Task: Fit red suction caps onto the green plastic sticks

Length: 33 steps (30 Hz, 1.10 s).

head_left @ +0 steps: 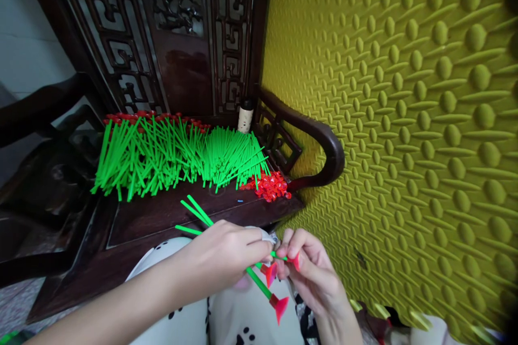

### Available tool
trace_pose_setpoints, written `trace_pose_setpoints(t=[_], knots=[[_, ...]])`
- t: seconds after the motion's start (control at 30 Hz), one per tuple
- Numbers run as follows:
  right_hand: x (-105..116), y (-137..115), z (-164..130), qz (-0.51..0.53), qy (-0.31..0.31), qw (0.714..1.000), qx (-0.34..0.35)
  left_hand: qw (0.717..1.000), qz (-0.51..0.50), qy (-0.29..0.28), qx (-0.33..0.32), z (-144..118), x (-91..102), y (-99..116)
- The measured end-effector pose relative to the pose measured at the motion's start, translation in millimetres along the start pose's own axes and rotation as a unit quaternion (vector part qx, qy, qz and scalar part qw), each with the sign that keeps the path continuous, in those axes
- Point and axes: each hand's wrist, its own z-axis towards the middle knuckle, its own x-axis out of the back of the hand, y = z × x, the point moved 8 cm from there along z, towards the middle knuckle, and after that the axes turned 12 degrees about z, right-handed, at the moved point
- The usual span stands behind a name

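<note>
Looks like someone's home doubling as a piecework spot: carved dark wooden chair (194, 64) at 12 o'clock, padded yellow wall (404, 91) at 3 o'clock, green sticks (174, 156) piled on the seat.

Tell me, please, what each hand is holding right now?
Left hand: closed on several green sticks.
Right hand: fingers pinching a red cap at a stick's end.

free: seat front (162, 215) | blocked: green sticks (170, 156), red cups (270, 186), armrest (319, 145)

Dark carved wooden chair (186, 70), yellow embossed wall (404, 91), pale left wall (24, 27)
</note>
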Motion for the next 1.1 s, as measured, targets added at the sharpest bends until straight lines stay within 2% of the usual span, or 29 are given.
trace_pose_setpoints(t=[0.13,0.37,0.6,0.8,0.93,1.1], knots=[[-1.4,1.2,-1.4,-0.011,0.016,0.999,-0.030,1.000,0.019,0.001,-0.007,-0.6,-0.5,1.2],[-3.7,2.6,-5.9,0.001,0.040,0.999,-0.016,1.000,0.010,0.004,-0.005,-1.6,-0.8,2.3],[-10.0,-3.1,-3.1,-0.065,0.023,0.998,0.005,1.000,0.013,0.009,-0.004,-1.0,0.5,4.0],[-1.7,4.1,-1.9,0.010,0.036,0.999,-0.027,0.999,0.015,0.032,-0.012,-0.7,3.0,5.1],[5.7,16.2,0.2,0.087,0.018,0.991,-0.100,0.999,0.020,0.029,-0.011,-1.7,1.7,5.0],[10.1,18.4,3.7,0.103,0.024,0.987,-0.118,0.999,0.033,0.028,-0.010,-2.0,-0.4,6.0]])
